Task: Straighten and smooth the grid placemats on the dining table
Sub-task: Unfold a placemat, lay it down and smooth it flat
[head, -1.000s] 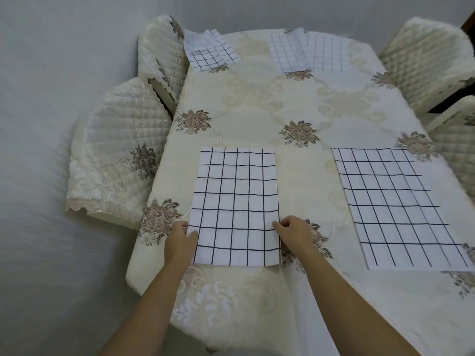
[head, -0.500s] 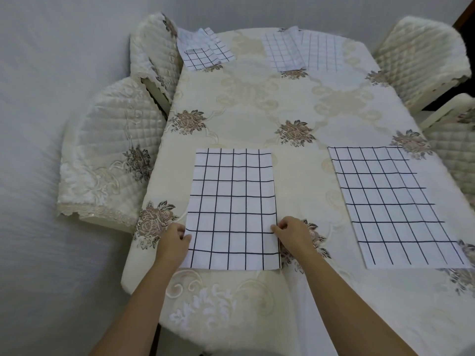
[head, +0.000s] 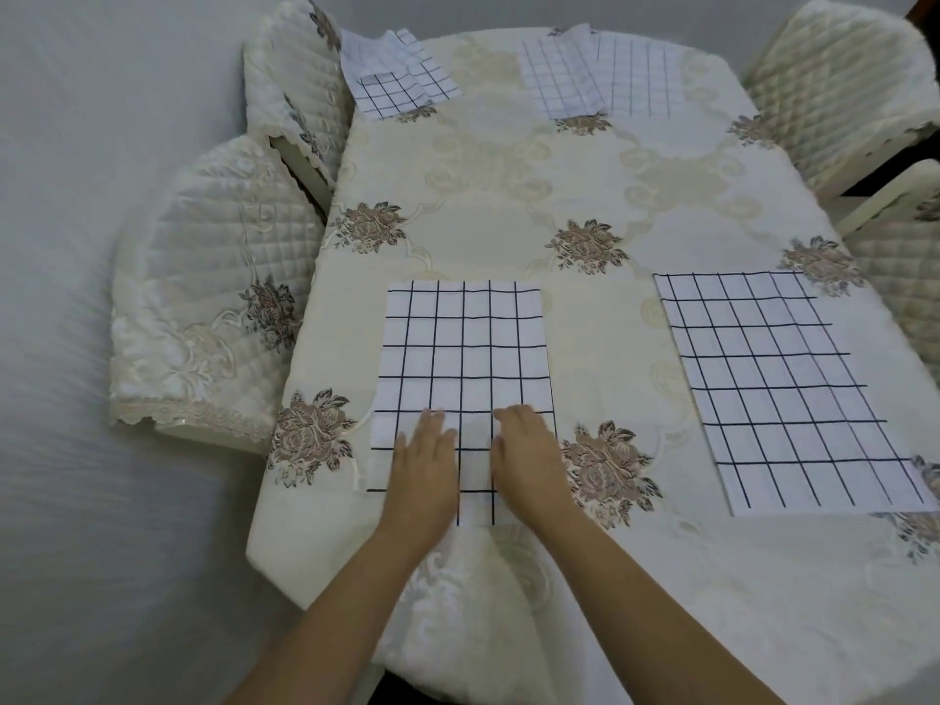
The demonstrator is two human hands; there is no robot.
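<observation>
A white placemat with a black grid (head: pixel 463 348) lies flat at the near left of the table. My left hand (head: pixel 424 468) and my right hand (head: pixel 526 463) rest side by side, palms down and fingers straight, on its near half. A second grid placemat (head: pixel 778 389) lies flat at the near right. At the far left a crumpled, folded grid placemat (head: pixel 397 76) hangs partly over the table edge. A far middle grid placemat (head: pixel 595 76) has one side folded over itself.
The table carries a cream tablecloth (head: pixel 508 195) with brown flower motifs. Quilted chair covers stand at the left (head: pixel 203 307), far left (head: pixel 290 73) and right (head: pixel 839 78). The table's near edge drops off just below my wrists.
Both hands have left the side edges of the near left placemat and come together on top of its near half, palms flat.
</observation>
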